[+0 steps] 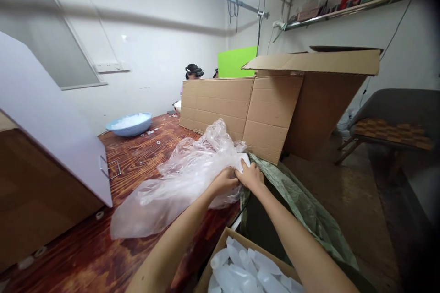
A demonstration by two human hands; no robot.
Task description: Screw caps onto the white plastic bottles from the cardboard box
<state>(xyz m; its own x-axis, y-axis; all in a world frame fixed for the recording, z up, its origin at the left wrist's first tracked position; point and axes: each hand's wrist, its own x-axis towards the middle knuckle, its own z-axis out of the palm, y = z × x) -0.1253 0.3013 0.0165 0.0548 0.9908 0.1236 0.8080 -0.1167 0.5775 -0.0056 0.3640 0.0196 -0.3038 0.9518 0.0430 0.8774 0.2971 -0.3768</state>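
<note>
A large clear plastic bag (178,178) lies crumpled across the table, bunched up towards its right edge. My left hand (226,180) is closed on the bunched plastic there, its fingertips partly hidden. Close beside it, my right hand (251,176) grips a smooth white piece (245,159) at the bag's edge; most of that piece is covered, so its kind is unclear. Below my forearms, a cardboard box holds several translucent white plastic bottle-like pieces (242,272).
A green woven sack (299,192) hangs open by the table's right edge. Cardboard panels (223,100) stand behind the bag. A blue basin (132,132) of white pieces sits farther back, and a white board (51,114) rises on the left. Another person's head shows behind the cardboard.
</note>
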